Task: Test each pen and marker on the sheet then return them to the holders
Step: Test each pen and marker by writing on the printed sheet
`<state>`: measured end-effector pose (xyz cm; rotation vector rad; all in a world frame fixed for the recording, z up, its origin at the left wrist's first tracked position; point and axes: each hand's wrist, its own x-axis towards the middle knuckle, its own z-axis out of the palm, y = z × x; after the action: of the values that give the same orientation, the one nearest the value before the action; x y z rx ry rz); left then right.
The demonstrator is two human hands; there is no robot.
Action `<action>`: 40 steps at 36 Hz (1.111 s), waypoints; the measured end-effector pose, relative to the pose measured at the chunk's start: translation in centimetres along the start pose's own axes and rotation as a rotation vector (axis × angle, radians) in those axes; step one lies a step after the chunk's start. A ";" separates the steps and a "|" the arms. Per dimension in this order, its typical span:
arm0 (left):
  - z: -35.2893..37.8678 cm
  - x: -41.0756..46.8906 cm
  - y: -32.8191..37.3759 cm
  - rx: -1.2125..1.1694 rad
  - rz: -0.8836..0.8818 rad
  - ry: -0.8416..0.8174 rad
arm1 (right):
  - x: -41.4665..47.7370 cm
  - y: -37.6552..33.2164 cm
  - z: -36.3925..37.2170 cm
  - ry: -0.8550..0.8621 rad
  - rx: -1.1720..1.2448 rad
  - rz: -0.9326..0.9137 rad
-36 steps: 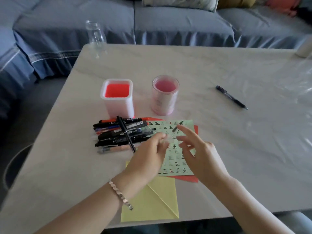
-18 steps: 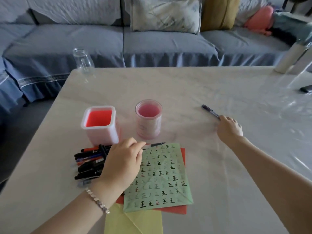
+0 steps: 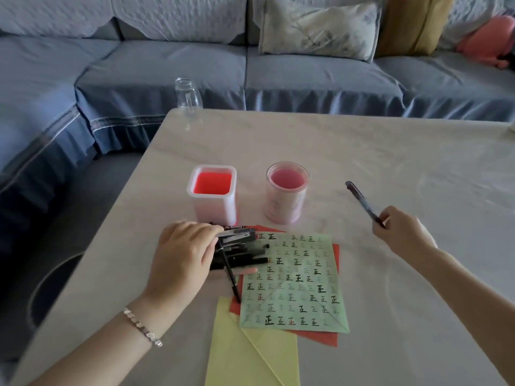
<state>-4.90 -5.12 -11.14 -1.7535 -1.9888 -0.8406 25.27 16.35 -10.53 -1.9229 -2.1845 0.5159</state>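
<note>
The left hand (image 3: 181, 254), a beaded bracelet (image 3: 142, 327) on its wrist, lies over the pile of pens and markers (image 3: 242, 250) at the left edge of the green sheet (image 3: 295, 280); its fingers are curled down over the far side of the pile and the thumb sits against the near side, so it seems to grip several of them, though the blur there makes the hold hard to read. One thin black pen (image 3: 230, 275) lies slantwise across the pile, its tip reaching the red paper (image 3: 328, 339) that lies under the green sheet. The right hand (image 3: 404, 235) is off to the right of the sheet, fingers closed in a pinch on the lower end of a dark pen (image 3: 362, 201), which slants up and away to the left. The square holder (image 3: 213, 193) and the round holder (image 3: 287, 193) stand upright side by side just beyond the pile and the sheet, with no pens standing in either. A yellow paper (image 3: 250, 355) lies nearest the person, partly under the red one. A clear glass bottle (image 3: 187, 94) stands at the far left corner of the pale table (image 3: 390, 162), with a blue sofa (image 3: 306, 79) behind
</note>
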 end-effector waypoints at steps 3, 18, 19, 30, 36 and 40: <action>-0.5 -0.9 -2.7 0.056 -0.067 0.037 | -4.1 -2.5 -0.2 -0.036 0.097 -0.092; 0.3 -2.4 -5.4 0.039 -0.304 -0.094 | -13.4 -7.4 0.5 -0.100 0.248 -0.336; 0.4 -2.1 -5.4 0.038 -0.294 -0.116 | -13.4 -7.4 0.5 -0.100 0.239 -0.337; 1.5 1.7 -2.6 -0.130 0.134 -0.220 | -14.4 -7.8 0.4 -0.166 0.201 -0.281; 1.7 -0.2 -2.7 -0.218 0.365 -0.446 | -14.6 -7.9 0.3 -0.137 0.231 -0.259; 2.0 -1.5 -3.4 -0.129 0.355 -0.364 | -14.8 -8.5 0.3 -0.090 0.294 -0.235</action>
<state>-7.77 -5.17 -14.24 -2.3845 -1.7687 -0.5732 19.49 0.83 -6.36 -1.4987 -2.2027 0.8405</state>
